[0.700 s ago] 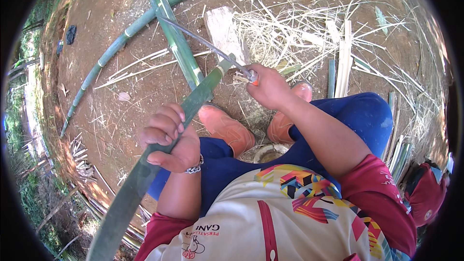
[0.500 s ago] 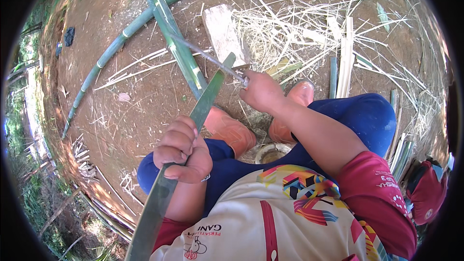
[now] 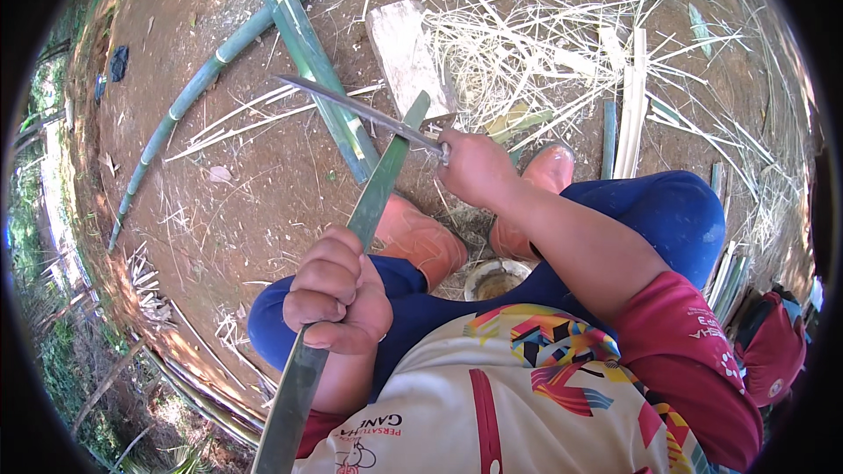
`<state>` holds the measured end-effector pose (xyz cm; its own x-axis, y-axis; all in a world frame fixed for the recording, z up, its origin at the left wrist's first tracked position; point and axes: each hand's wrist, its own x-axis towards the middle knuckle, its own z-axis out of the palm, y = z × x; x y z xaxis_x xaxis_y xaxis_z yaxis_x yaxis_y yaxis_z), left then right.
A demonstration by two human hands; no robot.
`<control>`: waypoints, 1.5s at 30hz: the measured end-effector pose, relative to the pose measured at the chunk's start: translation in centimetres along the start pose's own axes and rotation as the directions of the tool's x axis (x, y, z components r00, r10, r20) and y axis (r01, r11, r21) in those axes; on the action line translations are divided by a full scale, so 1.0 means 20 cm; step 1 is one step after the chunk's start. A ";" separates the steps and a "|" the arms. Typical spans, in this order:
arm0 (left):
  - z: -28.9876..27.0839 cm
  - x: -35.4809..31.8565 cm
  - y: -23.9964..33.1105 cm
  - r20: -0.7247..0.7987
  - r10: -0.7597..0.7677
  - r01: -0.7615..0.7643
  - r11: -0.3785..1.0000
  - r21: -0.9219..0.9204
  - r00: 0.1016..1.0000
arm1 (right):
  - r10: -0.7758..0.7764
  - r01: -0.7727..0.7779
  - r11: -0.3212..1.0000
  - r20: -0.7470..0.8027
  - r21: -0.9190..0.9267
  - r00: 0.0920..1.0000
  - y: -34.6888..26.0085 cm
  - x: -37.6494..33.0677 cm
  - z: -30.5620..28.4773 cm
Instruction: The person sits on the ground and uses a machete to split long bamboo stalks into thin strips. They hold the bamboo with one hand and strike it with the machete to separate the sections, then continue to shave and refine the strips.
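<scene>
Green bamboo strip (image 3: 382, 184), one: left of centre, clamped in left hand (image 3: 338, 294), both shifted nearer since a moment ago. Knife (image 3: 344, 104), one: gripped in right hand (image 3: 479, 168), swung more crosswise at the strip's far end, where work seemingly centres.

Green bamboo strip (image 3: 376, 195), grey knife (image 3: 353, 107), blue trousers (image 3: 666, 215), orange boots (image 3: 423, 243), multicoloured geometric-print shirt (image 3: 430, 404)

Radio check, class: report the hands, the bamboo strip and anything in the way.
Left hand closed on bamboo strip. Right hand gripping knife, blade across strip near far end. Nothing seen blocking blade; boots below.
</scene>
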<state>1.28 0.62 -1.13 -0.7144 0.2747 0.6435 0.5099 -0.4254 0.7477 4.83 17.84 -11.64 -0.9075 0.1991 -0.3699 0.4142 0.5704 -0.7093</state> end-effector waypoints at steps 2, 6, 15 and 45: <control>-0.02 -0.01 0.00 -0.005 0.008 -0.008 1.000 0.005 1.000 | 0.004 -0.004 1.000 -0.003 -0.013 1.000 0.00 0.01 0.00; -0.02 -0.02 0.00 -0.035 0.020 -0.020 1.000 0.002 0.999 | -0.010 0.013 0.999 0.060 -0.053 0.998 -0.03 0.01 0.01; -0.03 -0.03 0.02 -0.019 0.003 -0.003 1.000 0.026 1.000 | 0.032 -0.024 0.995 0.076 -0.099 0.997 -0.01 0.05 0.00; -0.08 -0.08 0.01 -0.172 0.029 -0.019 0.998 0.061 0.985 | -0.012 0.023 0.991 0.091 -0.130 0.996 -0.09 0.07 0.03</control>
<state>1.76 -1.40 -2.26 -0.7710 0.1101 0.6273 0.5514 -0.3775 0.7439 2.86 16.55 -11.22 -0.9021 0.1192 -0.4147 0.3803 0.6739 -0.6335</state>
